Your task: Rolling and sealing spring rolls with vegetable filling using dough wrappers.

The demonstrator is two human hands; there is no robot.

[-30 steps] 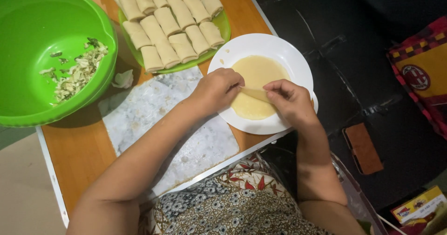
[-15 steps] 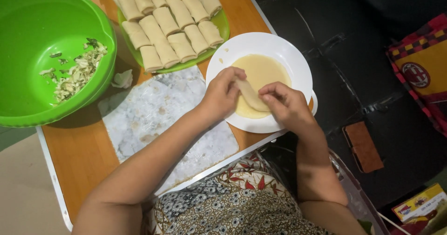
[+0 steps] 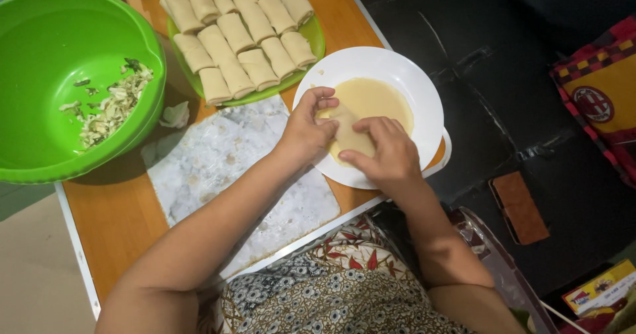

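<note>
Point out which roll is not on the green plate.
The roll over the white plate, held between the left hand and right hand; all others lie stacked on the green plate.

A low table [image 3: 119, 228] is standing in front of the person, its top carrying everything. A large bowl [image 3: 40, 155] is sitting at the far left, with chopped filling [image 3: 109, 105] lying inside it toward its right wall. Just right of the bowl, a plate [image 3: 315, 39] is holding rows of rolled wrappers [image 3: 238, 33] laid side by side. A flat board [image 3: 225, 155] is lying nearer the person, below that plate. A shallow dish [image 3: 424, 102] is sitting at the table's right edge, with batter [image 3: 377, 99] pooling in it. Both hands, the left hand [image 3: 306, 132] and the right hand [image 3: 387, 155], are resting over the dish, with a roll [image 3: 348, 132] lying between them in the batter. A small flat object [image 3: 520, 208] is lying on the floor to the right, well apart from the table.
</note>
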